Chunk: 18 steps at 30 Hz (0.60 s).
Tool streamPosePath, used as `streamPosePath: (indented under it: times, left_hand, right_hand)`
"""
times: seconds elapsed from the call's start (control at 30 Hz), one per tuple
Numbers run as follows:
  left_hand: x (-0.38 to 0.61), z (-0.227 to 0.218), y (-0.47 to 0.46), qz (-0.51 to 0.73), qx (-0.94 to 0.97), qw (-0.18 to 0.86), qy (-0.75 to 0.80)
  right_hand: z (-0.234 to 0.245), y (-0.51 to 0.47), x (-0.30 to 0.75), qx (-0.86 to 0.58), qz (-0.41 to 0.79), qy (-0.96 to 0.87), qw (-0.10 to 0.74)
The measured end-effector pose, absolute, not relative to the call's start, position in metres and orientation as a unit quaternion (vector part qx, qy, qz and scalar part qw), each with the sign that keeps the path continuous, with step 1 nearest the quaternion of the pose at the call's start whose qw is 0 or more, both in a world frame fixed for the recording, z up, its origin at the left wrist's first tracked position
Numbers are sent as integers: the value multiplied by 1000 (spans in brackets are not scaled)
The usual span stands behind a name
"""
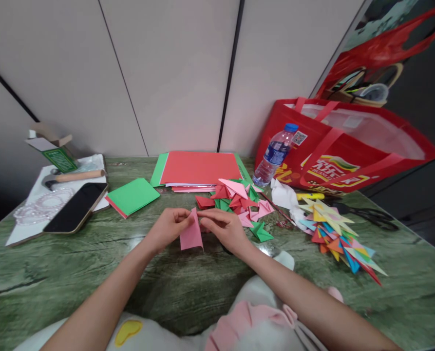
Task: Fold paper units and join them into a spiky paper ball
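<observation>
A small sheet of pink paper [191, 236], with a fold along it, is held up over the table in front of me. My left hand [171, 225] pinches its upper left part between thumb and fingers. At the top right edge, my right hand [225, 228] has its fingers closed on the paper too. Just beyond the right hand lies a pile of folded paper pieces [239, 197] in red, pink and green. One green folded piece [261, 232] sits at the near side of that pile.
Behind are stacked paper sheets [202, 168] and green squares [135, 195]. A phone [76, 208], hammer [74, 176] and small box [58, 151] lie left. Right stand a water bottle [274, 156] and red bag [312, 146], near scissors [372, 214] and a multicoloured folded-paper cluster [337, 236].
</observation>
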<state>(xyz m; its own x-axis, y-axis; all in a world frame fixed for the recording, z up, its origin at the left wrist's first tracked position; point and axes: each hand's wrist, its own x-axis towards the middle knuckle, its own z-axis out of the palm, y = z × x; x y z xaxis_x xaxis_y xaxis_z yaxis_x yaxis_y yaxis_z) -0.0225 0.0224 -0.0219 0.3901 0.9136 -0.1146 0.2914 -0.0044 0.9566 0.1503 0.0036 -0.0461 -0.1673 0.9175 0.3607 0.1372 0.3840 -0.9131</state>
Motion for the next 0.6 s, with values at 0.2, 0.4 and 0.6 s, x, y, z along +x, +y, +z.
streamPosePath:
  times: [0.2,0.4,0.6]
  left_hand:
    - [-22,-22,22,263,677,481,491]
    - [-22,-20,21,233,685,484,492]
    - [-23,-19,19,209,691,481,498]
  right_hand:
    - [-49,3,148,-415,444,-607,512]
    - [-52,5,149,-422,411,-647,484]
    - [-56,4,149,-405,402,-684,454]
